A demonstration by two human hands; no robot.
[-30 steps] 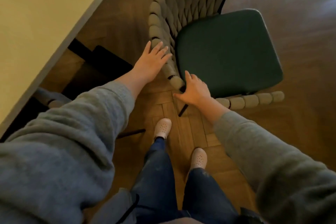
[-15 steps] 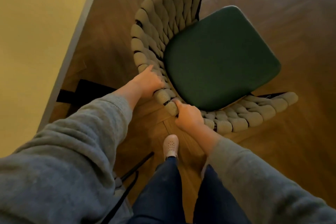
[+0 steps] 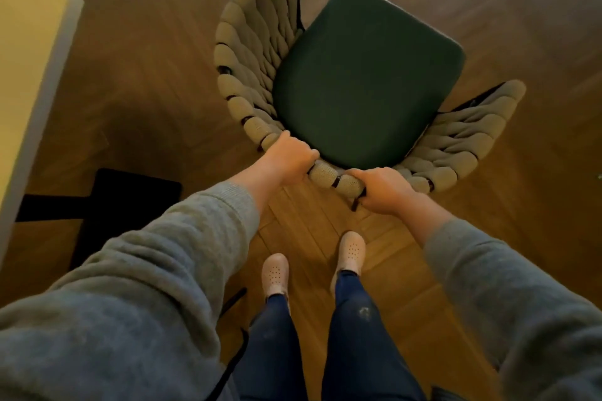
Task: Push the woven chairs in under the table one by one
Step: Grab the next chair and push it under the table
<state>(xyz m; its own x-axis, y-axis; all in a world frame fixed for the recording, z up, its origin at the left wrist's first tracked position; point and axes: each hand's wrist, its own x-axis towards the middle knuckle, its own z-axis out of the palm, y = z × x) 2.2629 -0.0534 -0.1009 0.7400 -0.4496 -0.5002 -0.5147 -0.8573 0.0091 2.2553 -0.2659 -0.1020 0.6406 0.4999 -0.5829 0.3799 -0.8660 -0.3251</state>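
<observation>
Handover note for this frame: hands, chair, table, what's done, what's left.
Left hand: grips the back rim of the woven chair.
Right hand: grips the same rim, just beside the left.
The chair stands on the wood floor, apart from the table at the left. Its green seat cushion points away from the table.
Done: both hands have the chair.
Left: turn the chair toward the table and push it under. No other chairs can be judged from this view.

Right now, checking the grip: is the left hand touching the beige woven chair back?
Touching: the head view shows the left hand curled over the beige woven chair back.
</observation>
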